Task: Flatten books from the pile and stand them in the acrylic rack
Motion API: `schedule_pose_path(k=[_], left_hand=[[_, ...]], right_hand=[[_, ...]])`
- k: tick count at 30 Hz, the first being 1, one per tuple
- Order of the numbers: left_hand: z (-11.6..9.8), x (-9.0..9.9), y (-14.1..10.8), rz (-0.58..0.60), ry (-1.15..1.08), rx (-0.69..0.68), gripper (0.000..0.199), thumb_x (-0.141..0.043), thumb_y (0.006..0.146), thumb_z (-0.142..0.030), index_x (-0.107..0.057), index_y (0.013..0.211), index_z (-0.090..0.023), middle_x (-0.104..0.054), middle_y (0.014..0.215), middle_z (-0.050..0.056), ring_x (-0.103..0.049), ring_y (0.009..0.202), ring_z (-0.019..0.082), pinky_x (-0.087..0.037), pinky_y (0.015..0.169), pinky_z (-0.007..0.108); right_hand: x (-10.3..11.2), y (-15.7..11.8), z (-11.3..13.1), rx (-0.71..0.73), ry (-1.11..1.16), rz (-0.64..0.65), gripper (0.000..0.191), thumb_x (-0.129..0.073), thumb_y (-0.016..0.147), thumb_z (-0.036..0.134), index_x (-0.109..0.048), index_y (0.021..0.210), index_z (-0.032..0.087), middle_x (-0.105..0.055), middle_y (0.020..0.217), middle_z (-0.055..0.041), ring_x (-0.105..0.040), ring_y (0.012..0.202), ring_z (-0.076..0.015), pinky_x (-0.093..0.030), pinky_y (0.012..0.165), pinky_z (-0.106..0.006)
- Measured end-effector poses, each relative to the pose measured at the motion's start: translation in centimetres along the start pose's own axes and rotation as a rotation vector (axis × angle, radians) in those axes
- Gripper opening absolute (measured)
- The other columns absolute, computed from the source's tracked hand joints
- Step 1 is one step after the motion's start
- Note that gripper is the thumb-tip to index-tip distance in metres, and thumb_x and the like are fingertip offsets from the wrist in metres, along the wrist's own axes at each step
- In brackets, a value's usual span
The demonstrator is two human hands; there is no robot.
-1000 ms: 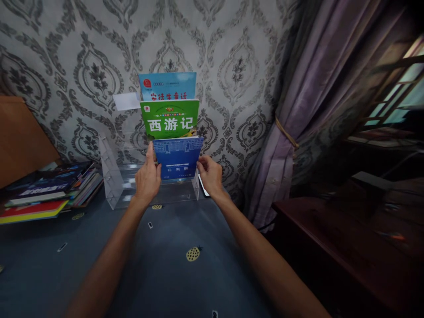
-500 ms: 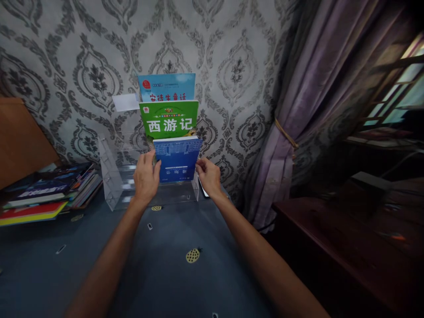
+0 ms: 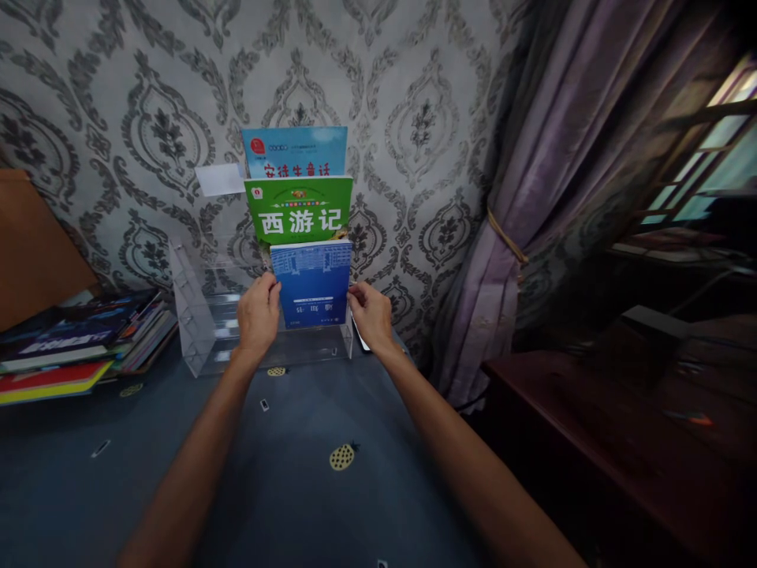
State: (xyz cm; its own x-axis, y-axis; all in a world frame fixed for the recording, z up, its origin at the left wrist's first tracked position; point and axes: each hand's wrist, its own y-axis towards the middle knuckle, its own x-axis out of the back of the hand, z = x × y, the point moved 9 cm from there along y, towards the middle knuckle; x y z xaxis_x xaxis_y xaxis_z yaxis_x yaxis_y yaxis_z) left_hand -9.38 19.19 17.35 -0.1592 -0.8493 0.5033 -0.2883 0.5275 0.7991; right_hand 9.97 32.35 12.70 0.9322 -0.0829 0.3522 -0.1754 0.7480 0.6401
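Note:
A blue booklet (image 3: pixel 313 276) stands upright in front of a clear tiered rack (image 3: pixel 206 331), its printed characters upside down. My left hand (image 3: pixel 259 312) is closed on the booklet's left edge, fingers curled. On the opposite edge, my right hand (image 3: pixel 371 313) pinches the booklet between thumb and fingers. Behind and above it, a green book (image 3: pixel 300 207) with large white characters rests on a higher tier. A light blue book (image 3: pixel 296 150) with red characters stands behind the green one, partly covered by it. Whether the blue booklet's bottom rests on the rack, I cannot tell.
A pile of books and magazines (image 3: pixel 88 339) lies on the left of the blue tablecloth (image 3: pixel 284 489). A white card (image 3: pixel 219 180) sticks out beside the books. Right of the rack is a phone-like object (image 3: pixel 359 335). A purple curtain (image 3: pixel 497 260) and dark red furniture (image 3: pixel 532 386) are further right.
The blue booklet has straightened, its right side no longer tilted upward. My left hand's thumb and fingers have closed in along its left edge. The view has shifted slightly.

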Motion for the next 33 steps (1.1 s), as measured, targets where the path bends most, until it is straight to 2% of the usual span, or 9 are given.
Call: schedule_pose_path(k=[8, 11, 14, 16, 21, 27, 33], left_hand=[[0.9, -1.5, -0.2, 0.081, 0.056, 0.072, 0.019, -0.045, 0.098, -0.028, -0.054, 0.083, -0.021, -0.062, 0.078, 0.002, -0.057, 0.074, 0.019, -0.037, 0.068, 0.029], [1.2, -1.6, -0.5, 0.092, 0.091, 0.136, 0.01, -0.05, 0.096, -0.029, -0.055, 0.095, -0.02, -0.067, 0.088, 0.005, -0.062, 0.082, 0.022, -0.04, 0.07, 0.03], [1.2, -1.6, -0.6, 0.123, 0.126, 0.193, 0.018, -0.053, 0.096, -0.03, -0.053, 0.11, -0.019, -0.07, 0.1, 0.007, -0.066, 0.09, 0.025, -0.044, 0.073, 0.032], [1.2, -1.7, -0.7, 0.173, 0.175, 0.222, 0.021, -0.052, 0.097, -0.032, -0.053, 0.114, -0.019, -0.071, 0.103, 0.008, -0.067, 0.092, 0.026, -0.046, 0.074, 0.033], [1.4, -2.3, -0.8, 0.265, 0.279, 0.215, 0.019, -0.049, 0.099, -0.035, -0.06, 0.106, -0.021, -0.073, 0.101, 0.009, -0.069, 0.092, 0.028, -0.047, 0.073, 0.034], [1.6, -2.6, -0.8, 0.235, 0.258, 0.186, 0.018, -0.051, 0.098, -0.034, -0.063, 0.103, -0.021, -0.074, 0.101, 0.011, -0.069, 0.089, 0.029, -0.044, 0.068, 0.034], [1.6, -2.6, -0.8, 0.219, 0.239, 0.19, 0.017, -0.052, 0.097, -0.032, -0.063, 0.104, -0.021, -0.074, 0.1, 0.01, -0.068, 0.091, 0.027, -0.044, 0.07, 0.033]], right_hand=[[-0.3, 0.2, -0.4, -0.004, -0.007, -0.007, 0.014, -0.054, 0.083, 0.023, -0.068, 0.082, 0.022, -0.071, 0.077, -0.0037, -0.064, 0.07, -0.0214, -0.047, 0.069, -0.032], [-0.3, 0.2, -0.4, -0.009, -0.027, -0.012, 0.015, -0.055, 0.083, 0.023, -0.07, 0.084, 0.022, -0.072, 0.08, -0.0039, -0.063, 0.071, -0.0212, -0.047, 0.07, -0.032], [-0.3, 0.1, -0.4, -0.014, -0.059, -0.01, 0.015, -0.057, 0.083, 0.023, -0.071, 0.084, 0.022, -0.073, 0.082, -0.0043, -0.064, 0.073, -0.0212, -0.047, 0.072, -0.033], [-0.3, 0.0, -0.4, -0.018, -0.076, -0.009, 0.015, -0.057, 0.083, 0.023, -0.072, 0.084, 0.021, -0.073, 0.082, -0.0047, -0.065, 0.074, -0.0211, -0.047, 0.073, -0.033], [-0.4, 0.0, -0.5, -0.027, -0.083, -0.013, 0.017, -0.058, 0.083, 0.024, -0.074, 0.085, 0.022, -0.073, 0.082, -0.0038, -0.065, 0.075, -0.021, -0.048, 0.074, -0.033], [-0.5, 0.1, -0.7, -0.017, -0.043, -0.021, 0.016, -0.058, 0.082, 0.022, -0.074, 0.082, 0.022, -0.073, 0.082, -0.0039, -0.065, 0.075, -0.0213, -0.049, 0.075, -0.033], [-0.6, 0.2, -0.6, -0.002, -0.062, -0.028, 0.016, -0.058, 0.083, 0.022, -0.074, 0.081, 0.023, -0.073, 0.084, -0.0043, -0.065, 0.077, -0.0219, -0.049, 0.075, -0.033]])
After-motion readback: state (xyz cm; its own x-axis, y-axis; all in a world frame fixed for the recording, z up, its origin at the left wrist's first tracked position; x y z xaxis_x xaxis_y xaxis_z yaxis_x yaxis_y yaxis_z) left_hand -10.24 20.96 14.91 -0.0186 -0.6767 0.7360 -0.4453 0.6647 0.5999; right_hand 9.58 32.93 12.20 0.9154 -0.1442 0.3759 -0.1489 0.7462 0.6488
